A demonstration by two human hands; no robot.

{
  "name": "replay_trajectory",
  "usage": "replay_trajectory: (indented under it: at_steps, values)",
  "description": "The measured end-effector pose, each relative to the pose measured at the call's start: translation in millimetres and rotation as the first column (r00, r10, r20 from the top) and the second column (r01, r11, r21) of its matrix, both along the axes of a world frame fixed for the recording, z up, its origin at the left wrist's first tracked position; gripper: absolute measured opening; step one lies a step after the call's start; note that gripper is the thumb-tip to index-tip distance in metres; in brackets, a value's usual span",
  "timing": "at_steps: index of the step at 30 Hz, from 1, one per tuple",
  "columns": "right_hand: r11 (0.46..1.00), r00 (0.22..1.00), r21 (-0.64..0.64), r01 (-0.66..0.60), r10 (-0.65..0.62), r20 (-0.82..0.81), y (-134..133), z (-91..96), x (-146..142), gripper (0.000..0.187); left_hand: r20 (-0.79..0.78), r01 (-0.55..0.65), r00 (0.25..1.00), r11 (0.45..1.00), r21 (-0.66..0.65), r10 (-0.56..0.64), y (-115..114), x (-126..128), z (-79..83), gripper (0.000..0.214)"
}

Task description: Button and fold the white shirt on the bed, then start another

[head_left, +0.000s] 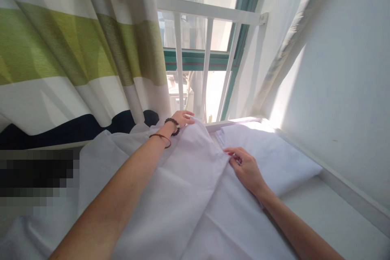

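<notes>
A white sheet [183,187] lies rumpled across the bed in front of me. My left hand [183,118] reaches far forward and grips the sheet's top edge near the window, fingers curled over the cloth. Two bracelets sit on that wrist, one of dark beads and one thin red cord. My right hand [245,166] rests on a fold of the same sheet, fingertips pinching the cloth. A white pillow [274,150] lies just beyond and to the right of my right hand.
A striped curtain [76,57] in white, green and dark blue hangs at the left. A window with white bars [207,69] and a green frame stands ahead. A white wall [344,89] and bed rail [350,195] run along the right. A blurred patch covers the lower left.
</notes>
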State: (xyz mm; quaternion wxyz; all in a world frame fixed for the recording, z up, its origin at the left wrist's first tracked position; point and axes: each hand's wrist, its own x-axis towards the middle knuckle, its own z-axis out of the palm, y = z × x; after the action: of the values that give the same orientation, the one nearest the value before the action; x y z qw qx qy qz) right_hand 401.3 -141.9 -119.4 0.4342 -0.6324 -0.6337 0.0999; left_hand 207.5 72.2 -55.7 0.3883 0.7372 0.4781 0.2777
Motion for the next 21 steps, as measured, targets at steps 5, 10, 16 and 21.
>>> replay_trajectory:
  at_steps: [5,10,16,21]
  values:
    - [0.999,0.891,0.038,-0.013,-0.005,0.454,-8.9,11.0,-9.4,0.034,-0.175,0.006,0.984,0.980,0.199,0.029,2.4,-0.3,-3.7,0.031]
    - [0.992,0.772,0.121,-0.043,-0.044,0.634,-14.7,23.3,-16.4,0.029,-0.321,0.127,0.945,0.824,0.552,0.069,-25.3,6.3,-0.9,0.032]
    - [0.994,0.730,0.067,0.084,-0.107,0.675,-10.6,21.1,-10.3,0.020,-0.605,0.531,0.790,0.607,0.591,-0.101,-79.0,9.3,-14.9,0.037]
    - [1.000,0.740,0.014,0.015,-0.021,0.672,-15.7,31.4,-17.2,0.030,-0.682,0.595,0.728,0.557,0.580,-0.067,-85.5,12.7,-37.6,0.050]
